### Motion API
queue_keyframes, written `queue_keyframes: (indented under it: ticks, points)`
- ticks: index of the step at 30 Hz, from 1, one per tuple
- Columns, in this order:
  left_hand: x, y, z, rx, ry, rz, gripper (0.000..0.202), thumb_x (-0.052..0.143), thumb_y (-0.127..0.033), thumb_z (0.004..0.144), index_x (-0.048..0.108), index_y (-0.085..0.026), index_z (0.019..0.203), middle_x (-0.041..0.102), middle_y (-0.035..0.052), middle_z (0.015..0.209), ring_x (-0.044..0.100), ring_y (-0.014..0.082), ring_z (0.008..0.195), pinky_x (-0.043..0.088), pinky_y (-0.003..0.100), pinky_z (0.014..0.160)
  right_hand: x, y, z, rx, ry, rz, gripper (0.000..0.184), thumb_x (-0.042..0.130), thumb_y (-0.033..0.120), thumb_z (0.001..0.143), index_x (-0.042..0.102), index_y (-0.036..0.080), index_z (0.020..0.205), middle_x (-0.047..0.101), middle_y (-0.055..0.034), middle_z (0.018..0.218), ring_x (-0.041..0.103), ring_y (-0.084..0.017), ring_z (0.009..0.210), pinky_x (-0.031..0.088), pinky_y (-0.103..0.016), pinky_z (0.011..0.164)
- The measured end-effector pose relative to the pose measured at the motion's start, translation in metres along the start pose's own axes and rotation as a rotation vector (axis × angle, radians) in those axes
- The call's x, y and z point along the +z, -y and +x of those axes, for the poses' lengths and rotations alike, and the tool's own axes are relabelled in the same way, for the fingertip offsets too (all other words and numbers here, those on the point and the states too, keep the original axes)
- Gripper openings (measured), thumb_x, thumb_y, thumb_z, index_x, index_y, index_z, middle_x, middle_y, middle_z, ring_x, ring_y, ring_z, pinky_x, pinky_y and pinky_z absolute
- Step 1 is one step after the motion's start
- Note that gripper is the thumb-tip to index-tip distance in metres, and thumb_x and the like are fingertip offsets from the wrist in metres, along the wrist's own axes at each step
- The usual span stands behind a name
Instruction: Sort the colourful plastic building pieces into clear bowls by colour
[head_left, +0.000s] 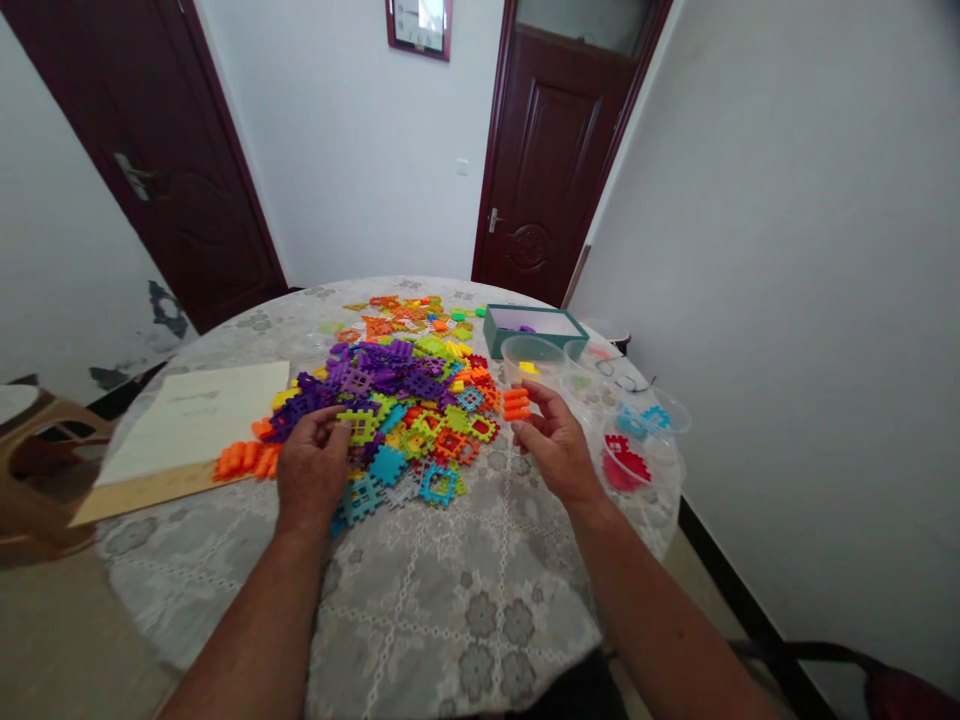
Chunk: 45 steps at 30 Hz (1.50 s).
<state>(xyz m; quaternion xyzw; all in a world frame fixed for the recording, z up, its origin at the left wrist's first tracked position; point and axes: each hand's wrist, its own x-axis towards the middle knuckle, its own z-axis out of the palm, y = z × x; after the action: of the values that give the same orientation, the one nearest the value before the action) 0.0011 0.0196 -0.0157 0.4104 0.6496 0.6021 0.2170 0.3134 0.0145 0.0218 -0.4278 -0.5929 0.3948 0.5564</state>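
Note:
A heap of plastic interlocking building pieces (pixel 405 385) in purple, green, orange, blue and yellow lies on the round table. At its near left edge, my left hand (pixel 311 455) pinches a lime-green square building piece (pixel 360 426) with an open window pattern. My right hand (pixel 553 440) is to the right of the heap, raised a little over the cloth. Its thumb and fingers are closed on an orange ribbed building piece (pixel 516 404). More orange ribbed pieces (pixel 244 458) lie left of my left hand.
Clear plastic tubs on the right hold sorted pieces: yellow (pixel 529 368), red (pixel 625 463) and blue (pixel 643 420). Behind them stand a green-edged box (pixel 536 330) and glasses (pixel 624 378). Flat orange pieces (pixel 397 315) lie at the back; a paper pad (pixel 202 420) lies left.

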Motion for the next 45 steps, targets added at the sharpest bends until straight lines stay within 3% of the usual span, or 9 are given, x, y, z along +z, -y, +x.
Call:
queue_keyframes:
  ticks: [5,9,14,20,25,28,33,37,45]
  points:
    - [0.001,-0.002,0.000,0.007,-0.012,0.001,0.032,0.068,-0.033,0.084,0.072,-0.022,0.114,0.076,0.0015,0.087,0.072,0.0159,0.061,0.058,0.025,0.055,-0.025,-0.002,-0.007,-0.018,-0.035,-0.122,0.057,0.067,0.033,0.088,0.054,0.027,0.143,0.071,-0.0031,0.104,0.060,-0.012,0.065,0.051,-0.028,0.061]
    - [0.001,0.001,0.001,0.010,-0.006,0.027,0.033,0.068,-0.034,0.084,0.073,-0.023,0.115,0.076,0.0014,0.089,0.072,0.0160,0.061,0.057,0.025,0.054,-0.070,0.016,0.006,-0.068,-0.102,-0.563,0.056,0.064,0.034,0.090,0.058,0.023,0.145,0.073,-0.0040,0.093,0.061,-0.016,0.066,0.053,-0.032,0.067]
    - [-0.002,0.007,0.004,0.006,-0.025,0.074,0.038,0.068,-0.039,0.085,0.072,-0.025,0.121,0.078,0.0013,0.092,0.072,0.0157,0.060,0.057,0.024,0.055,-0.129,0.018,0.045,-0.074,-0.042,-1.085,0.055,0.059,0.021,0.089,0.063,0.015,0.143,0.075,-0.0163,0.121,0.071,-0.023,0.085,0.055,-0.040,0.090]
    - [-0.001,0.006,0.003,0.017,-0.012,0.063,0.038,0.069,-0.039,0.084,0.073,-0.023,0.119,0.077,0.0005,0.089,0.072,0.0154,0.061,0.057,0.024,0.055,-0.153,-0.012,0.072,-0.015,0.082,-1.307,0.060,0.052,0.005,0.084,0.064,0.014,0.143,0.071,-0.0177,0.137,0.070,-0.029,0.120,0.050,-0.041,0.107]
    - [0.001,0.005,0.002,0.017,-0.019,0.059,0.037,0.068,-0.039,0.083,0.073,-0.024,0.116,0.077,0.0002,0.089,0.071,0.0155,0.058,0.055,0.023,0.052,-0.154,-0.021,0.071,-0.047,0.047,-1.282,0.065,0.049,0.002,0.084,0.059,0.011,0.148,0.065,-0.0192,0.145,0.065,-0.028,0.130,0.047,-0.044,0.115]
    - [0.001,0.003,0.002,0.005,-0.011,0.043,0.037,0.068,-0.038,0.083,0.072,-0.024,0.117,0.077,0.0004,0.090,0.071,0.0153,0.057,0.055,0.024,0.051,-0.146,-0.014,0.055,-0.131,0.047,-1.248,0.056,0.050,0.008,0.088,0.063,0.011,0.142,0.066,-0.0193,0.143,0.063,-0.029,0.131,0.046,-0.046,0.117]
    - [0.001,0.000,0.000,0.006,-0.020,0.042,0.033,0.069,-0.035,0.084,0.074,-0.024,0.114,0.077,0.0006,0.089,0.072,0.0150,0.058,0.055,0.022,0.051,-0.110,0.003,0.000,-0.321,0.176,-1.034,0.035,0.058,0.025,0.096,0.069,0.021,0.130,0.072,-0.0133,0.130,0.065,-0.028,0.125,0.048,-0.050,0.113]
    - [0.001,0.000,0.000,0.011,-0.008,0.045,0.033,0.068,-0.035,0.084,0.074,-0.024,0.114,0.077,0.0007,0.088,0.071,0.0149,0.056,0.055,0.023,0.050,-0.081,-0.005,-0.033,-0.332,0.270,-1.025,0.033,0.065,0.026,0.096,0.068,0.023,0.128,0.072,-0.0126,0.129,0.066,-0.029,0.123,0.051,-0.051,0.109]
    - [0.000,0.004,0.002,-0.007,0.011,0.066,0.037,0.067,-0.039,0.085,0.072,-0.024,0.119,0.077,0.0010,0.092,0.071,0.0153,0.061,0.057,0.025,0.054,-0.057,-0.024,-0.017,-0.262,0.315,-1.220,0.028,0.057,0.015,0.099,0.073,0.017,0.122,0.078,-0.0121,0.112,0.071,-0.026,0.106,0.051,-0.041,0.101]
